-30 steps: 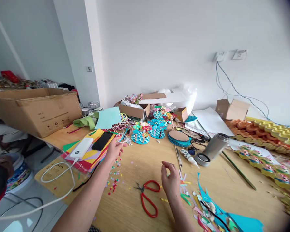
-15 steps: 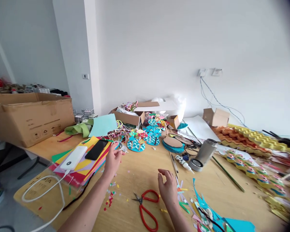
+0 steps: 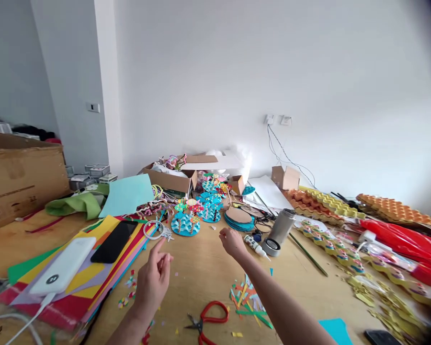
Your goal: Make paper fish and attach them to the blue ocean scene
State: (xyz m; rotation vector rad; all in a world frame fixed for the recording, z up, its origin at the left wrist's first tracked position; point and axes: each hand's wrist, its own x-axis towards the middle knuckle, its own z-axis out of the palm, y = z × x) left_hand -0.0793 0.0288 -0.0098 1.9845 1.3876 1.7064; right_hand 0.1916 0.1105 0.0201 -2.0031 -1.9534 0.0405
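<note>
My left hand (image 3: 154, 275) is over the near middle of the wooden table, index finger stretched out and the others loosely bent, with nothing visible in it. Just beyond its fingertip lies a white ring (image 3: 145, 231), beside a small silvery jagged piece (image 3: 168, 234). My right hand (image 3: 232, 242) is farther forward, fingers curled inward; whether they pinch anything is hidden. Nearby lie a white glue bottle (image 3: 254, 245) and a stack of blue-edged cardboard discs (image 3: 239, 221). Red-handled scissors (image 3: 214, 320) lie open near the front edge, beside coloured paper strips (image 3: 244, 299).
Coloured sheets (image 3: 104, 278) at left carry a black phone (image 3: 114, 242) and a white power bank (image 3: 63, 266). Blue paper decorations (image 3: 185, 225) stand at centre back. A metal flask (image 3: 283, 226), a green stick (image 3: 309, 255) and egg-tray strips (image 3: 330, 247) lie at right.
My view has turned right. My left hand has left the ring and drawn back toward me. My right hand has reached forward, and its fingers have curled in.
</note>
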